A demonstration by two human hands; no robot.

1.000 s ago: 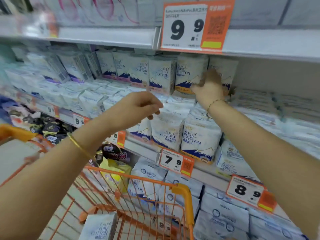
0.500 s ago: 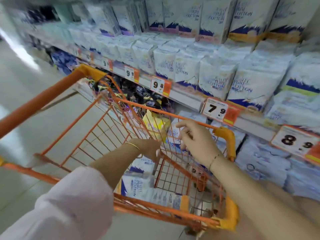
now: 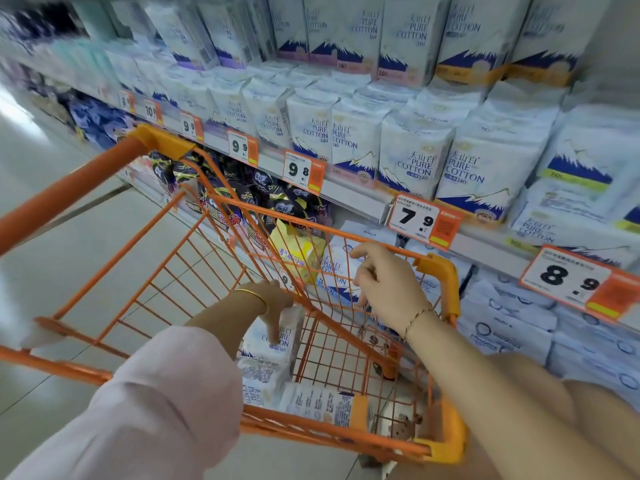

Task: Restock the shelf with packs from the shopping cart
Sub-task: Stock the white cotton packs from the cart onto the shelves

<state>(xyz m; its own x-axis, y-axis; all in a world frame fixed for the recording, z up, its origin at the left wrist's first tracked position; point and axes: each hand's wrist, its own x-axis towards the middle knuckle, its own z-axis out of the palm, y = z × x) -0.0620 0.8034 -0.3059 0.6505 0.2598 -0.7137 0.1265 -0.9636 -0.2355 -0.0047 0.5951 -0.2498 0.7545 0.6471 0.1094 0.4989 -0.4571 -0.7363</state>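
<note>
Now your left grip [image 3: 273, 304] clasps the upright pack [image 3: 291, 341] just beneath it. Your right grip [image 3: 388, 285] hangs empty, loosely curled.

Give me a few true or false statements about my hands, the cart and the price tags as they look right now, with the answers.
1. The left hand grips a white Pure Cotton pack inside the orange wire shopping cart. True.
2. The orange-and-white price tag just above the right hand reads 9.9. False: it reads 7.9.
3. The cart holds only that one pack. False: more white packs lie on its floor.
4. A thin gold bangle sits on the left wrist. True.
</note>
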